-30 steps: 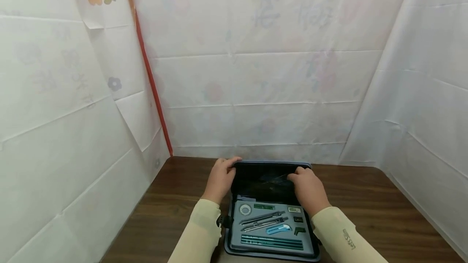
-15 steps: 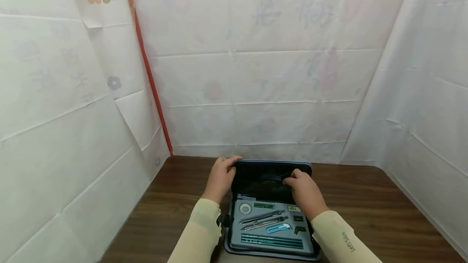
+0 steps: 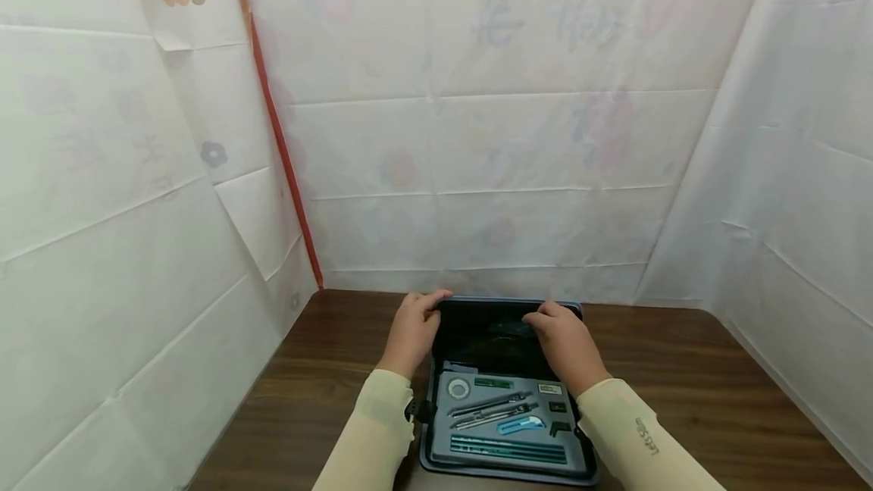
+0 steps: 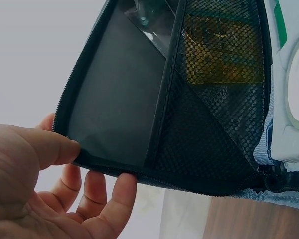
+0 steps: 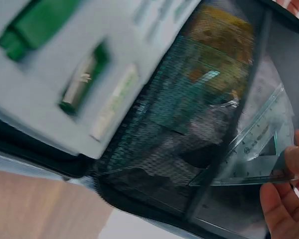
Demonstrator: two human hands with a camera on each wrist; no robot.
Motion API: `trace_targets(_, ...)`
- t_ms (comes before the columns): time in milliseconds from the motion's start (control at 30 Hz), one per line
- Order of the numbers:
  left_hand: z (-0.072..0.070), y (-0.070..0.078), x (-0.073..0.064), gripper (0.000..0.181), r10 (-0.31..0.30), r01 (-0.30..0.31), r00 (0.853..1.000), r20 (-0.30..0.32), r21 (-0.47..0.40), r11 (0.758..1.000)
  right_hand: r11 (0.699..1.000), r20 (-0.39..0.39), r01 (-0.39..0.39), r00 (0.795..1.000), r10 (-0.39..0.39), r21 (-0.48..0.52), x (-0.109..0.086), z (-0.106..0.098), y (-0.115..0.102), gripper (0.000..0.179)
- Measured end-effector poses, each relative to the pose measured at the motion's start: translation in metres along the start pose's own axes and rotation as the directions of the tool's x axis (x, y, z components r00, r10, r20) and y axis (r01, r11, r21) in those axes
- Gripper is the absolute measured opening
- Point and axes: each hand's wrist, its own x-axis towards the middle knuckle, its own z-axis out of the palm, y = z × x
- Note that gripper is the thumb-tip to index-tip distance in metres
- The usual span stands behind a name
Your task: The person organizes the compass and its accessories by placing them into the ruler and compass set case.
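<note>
A dark zip case stands unzipped, its lid raised at the far side. My left hand grips the lid's upper left corner, thumb on the inner face and fingers behind, as the left wrist view shows. Between thumb and fingers my right hand pinches a clear set square at one corner. The set square's other end dips behind the edge of the mesh pocket inside the lid. A clear plastic sleeve lies around it. Something gold-coloured shows through the mesh.
In the case base a grey tray holds a white ring-shaped roll, metal compasses, a light-blue cutter, several green pencils and small green-and-white pieces. Beneath is a brown wooden table, with white sheeting around it.
My right hand has shifted a little left along the inside of the lid, dipping and then rising with the set square. The left hand stays at its corner.
</note>
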Motion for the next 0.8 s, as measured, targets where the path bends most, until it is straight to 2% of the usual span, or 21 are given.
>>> trace_targets(267,0.000,0.002,-0.001,0.042,0.004,-0.004,1.000,0.003,0.003,1.000,0.997,0.090,-0.074,0.993,0.073,0.003,-0.009,0.007,0.002,0.025)
trace_targets(567,0.001,0.003,-0.001,0.041,0.012,-0.012,1.000,-0.001,0.000,1.000,0.993,0.122,-0.104,0.986,0.111,-0.062,-0.011,0.008,0.003,0.029)
trace_targets(800,0.001,0.002,-0.001,0.042,0.010,-0.010,1.000,0.002,0.005,1.000,0.991,0.240,-0.127,0.961,0.134,-0.045,-0.014,0.010,-0.004,0.033)
